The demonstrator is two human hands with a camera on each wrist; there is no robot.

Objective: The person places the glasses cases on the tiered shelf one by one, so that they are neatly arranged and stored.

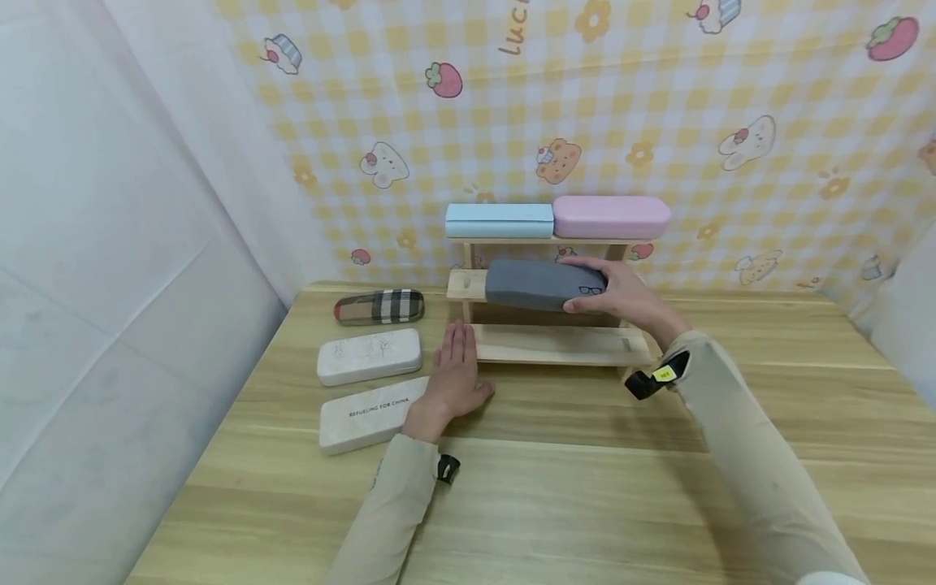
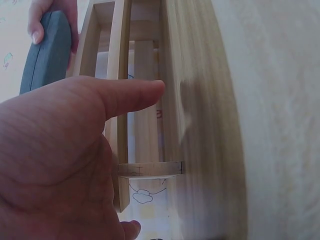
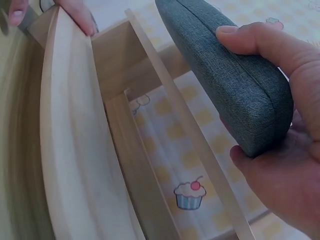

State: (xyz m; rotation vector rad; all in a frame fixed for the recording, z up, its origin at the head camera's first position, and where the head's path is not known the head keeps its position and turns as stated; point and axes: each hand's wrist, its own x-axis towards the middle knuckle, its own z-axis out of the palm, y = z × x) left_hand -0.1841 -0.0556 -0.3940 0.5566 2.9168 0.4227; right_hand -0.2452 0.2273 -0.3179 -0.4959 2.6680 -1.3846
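My right hand (image 1: 621,291) grips the right end of a dark grey glasses case (image 1: 537,284), thumb on one side and fingers on the other. The case, marked with a small glasses drawing, lies lengthwise over the middle tier of a wooden three-tier rack (image 1: 556,344). In the right wrist view the case (image 3: 235,80) is tilted above the rack's bars. My left hand (image 1: 457,378) has its fingers straight, fingertips right at the left end of the lowest tier. On the top tier sit a light blue case (image 1: 500,221) and a pink case (image 1: 612,218), end to end.
Left of the rack, a plaid case (image 1: 379,307), a white patterned case (image 1: 369,357) and a white lettered case (image 1: 369,416) lie in a column on the wooden table (image 1: 556,512). A checked cloth (image 1: 497,122) hangs behind the rack; a white wall (image 1: 110,268) borders the left.
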